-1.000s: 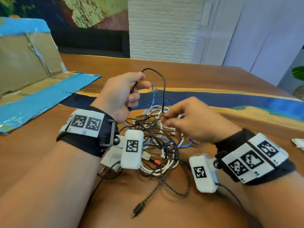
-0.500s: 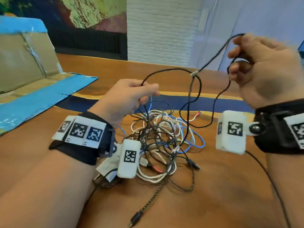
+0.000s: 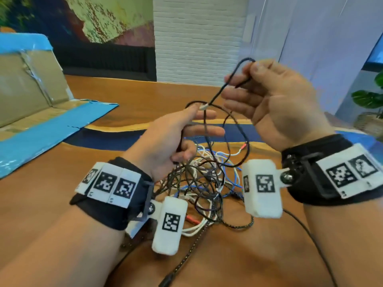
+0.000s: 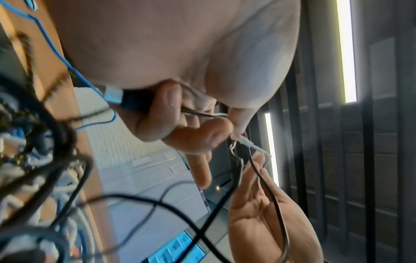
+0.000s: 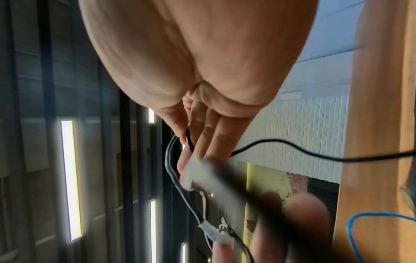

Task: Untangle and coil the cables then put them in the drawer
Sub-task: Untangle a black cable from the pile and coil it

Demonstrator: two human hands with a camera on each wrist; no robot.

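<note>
A tangle of black, white and blue cables (image 3: 207, 183) lies on the wooden table (image 3: 228, 255) between my wrists. A thin black cable (image 3: 230, 129) rises out of it in loops, with a white tie (image 3: 204, 106) on it. My left hand (image 3: 199, 121) sits just above the tangle. Its lower fingers curl round a strand of the black cable, while its index and middle fingers stretch out by the tie. My right hand (image 3: 244, 79) is raised to the right and pinches a small loop of the same cable (image 5: 189, 140) between thumb and forefinger. No drawer is in view.
A flattened cardboard sheet with blue tape (image 3: 41, 125) lies at the table's left. A braided black cable with a plug (image 3: 182, 266) trails toward the near edge. A potted plant (image 3: 371, 100) stands at the far right. A white brick wall is behind.
My right hand has come down and leftward with the black cable, closer to my left hand. My left hand has lifted a little and stretched out its upper fingers.
</note>
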